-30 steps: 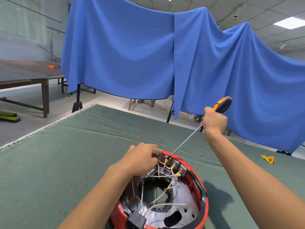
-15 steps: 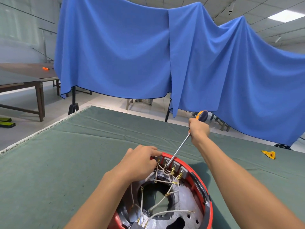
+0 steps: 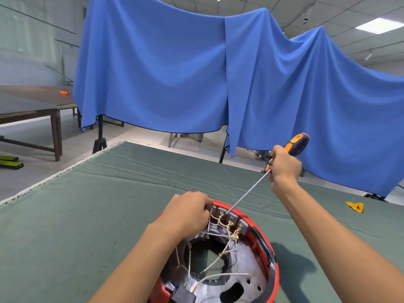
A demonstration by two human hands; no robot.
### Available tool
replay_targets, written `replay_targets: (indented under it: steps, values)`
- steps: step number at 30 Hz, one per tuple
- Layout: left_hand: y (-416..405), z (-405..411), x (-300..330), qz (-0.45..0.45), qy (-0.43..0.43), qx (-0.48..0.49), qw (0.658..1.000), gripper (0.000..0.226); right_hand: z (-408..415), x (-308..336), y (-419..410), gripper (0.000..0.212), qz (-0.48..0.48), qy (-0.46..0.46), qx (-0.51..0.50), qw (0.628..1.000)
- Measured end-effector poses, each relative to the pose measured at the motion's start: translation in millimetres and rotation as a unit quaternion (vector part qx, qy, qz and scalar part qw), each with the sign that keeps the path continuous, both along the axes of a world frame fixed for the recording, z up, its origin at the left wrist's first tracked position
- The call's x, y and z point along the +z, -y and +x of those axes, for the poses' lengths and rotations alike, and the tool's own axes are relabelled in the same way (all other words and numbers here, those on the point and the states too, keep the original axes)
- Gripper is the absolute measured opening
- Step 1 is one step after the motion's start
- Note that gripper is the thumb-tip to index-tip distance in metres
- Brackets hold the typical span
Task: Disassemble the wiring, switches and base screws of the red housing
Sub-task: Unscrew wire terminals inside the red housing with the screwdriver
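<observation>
Screwdriver (image 3: 249, 193) handle now higher, tip beside left fingers (image 3: 204, 206).

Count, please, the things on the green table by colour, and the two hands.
Red: 1, the housing
Orange and black: 1, the screwdriver
Yellow: 1, a small piece
Hands: 2, left hand, right hand
Total: 5
</observation>
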State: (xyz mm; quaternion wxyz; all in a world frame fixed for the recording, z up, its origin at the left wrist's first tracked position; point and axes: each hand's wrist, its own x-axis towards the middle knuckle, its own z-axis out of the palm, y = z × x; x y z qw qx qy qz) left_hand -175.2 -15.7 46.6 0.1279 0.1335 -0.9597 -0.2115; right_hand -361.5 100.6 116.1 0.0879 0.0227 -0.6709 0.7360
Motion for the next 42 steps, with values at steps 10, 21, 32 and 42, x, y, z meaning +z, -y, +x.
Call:
replay_targets:
  steps: [10,21,32,42]
  values:
    - [-12.0,3.5,5.5,-0.111,0.152,0.034,0.982,0.031,31.4,8.5,-17.3,0.014,-0.038,-0.058,0.032,0.997]
    - [-0.8,-3.7,-14.4,-0.104,0.051,0.032,0.993,0.047,73.8,35.4,-19.5,0.017,-0.029,-0.183,0.084,0.979]
    - [-3.7,-0.7,2.9,-0.065,0.088,0.032,0.993,0.030,82.0,32.4,-15.3,0.020,-0.038,-0.244,0.115,0.962]
    - [2.7,-5.6,-7.9,0.038,-0.032,0.044,0.998,0.047,76.6,31.6,-1.9,0.033,-0.040,-0.311,0.122,0.942]
